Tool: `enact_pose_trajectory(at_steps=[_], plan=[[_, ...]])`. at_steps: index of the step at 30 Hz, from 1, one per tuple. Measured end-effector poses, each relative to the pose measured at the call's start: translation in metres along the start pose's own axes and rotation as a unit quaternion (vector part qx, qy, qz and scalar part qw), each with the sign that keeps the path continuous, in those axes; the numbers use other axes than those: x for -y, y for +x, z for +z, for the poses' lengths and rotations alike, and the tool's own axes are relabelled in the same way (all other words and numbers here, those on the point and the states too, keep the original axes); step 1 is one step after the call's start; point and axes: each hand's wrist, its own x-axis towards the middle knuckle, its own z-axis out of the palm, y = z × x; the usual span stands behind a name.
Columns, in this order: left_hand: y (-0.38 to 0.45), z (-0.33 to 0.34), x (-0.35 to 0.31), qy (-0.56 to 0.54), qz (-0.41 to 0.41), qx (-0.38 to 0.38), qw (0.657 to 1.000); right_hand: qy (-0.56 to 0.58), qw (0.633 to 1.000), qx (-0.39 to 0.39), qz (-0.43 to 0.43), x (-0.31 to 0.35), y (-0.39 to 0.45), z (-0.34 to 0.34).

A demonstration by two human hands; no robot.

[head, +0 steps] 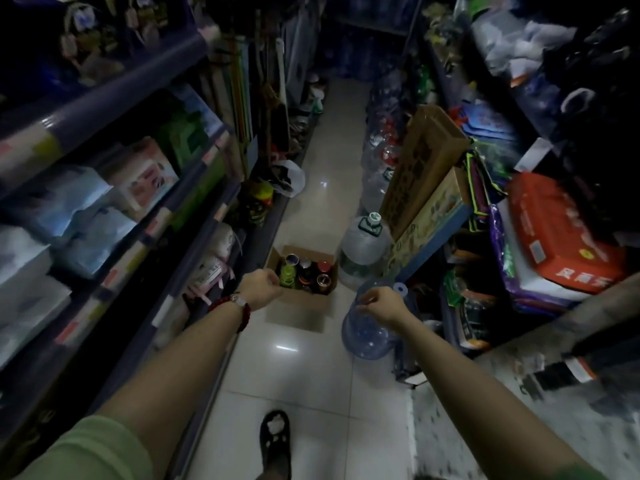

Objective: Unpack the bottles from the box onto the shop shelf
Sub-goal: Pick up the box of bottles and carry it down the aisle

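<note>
Head view: sandalled foot (275, 441) at 6 o'clock on the tiled floor (311, 375). Left hand (260, 283) and right hand (382, 304) reach forward, both loosely curled, holding nothing. Right hand hangs over a blue water jug (363, 336). Beyond the left hand, at 12 o'clock, the open box (304, 301) sits on the floor; bottles (306, 273) stand upright inside, long axes vertical, caps up. Shelf (194, 209) at 9 o'clock.
</note>
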Motion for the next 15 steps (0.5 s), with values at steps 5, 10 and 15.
enact_pose_trajectory(at_steps=[5,10,15], plan=[[0.083,-0.02,-0.015,0.006,0.005,0.017,1.0,0.026,0.999,-0.009,0.034,0.015,0.072,-0.023],[0.154,-0.03,-0.024,-0.005,-0.019,0.038,0.999,0.033,0.998,-0.008,0.058,0.026,0.132,-0.036],[0.224,-0.034,-0.025,-0.026,-0.05,0.045,0.997,0.048,0.997,0.0,0.067,0.034,0.198,-0.045]])
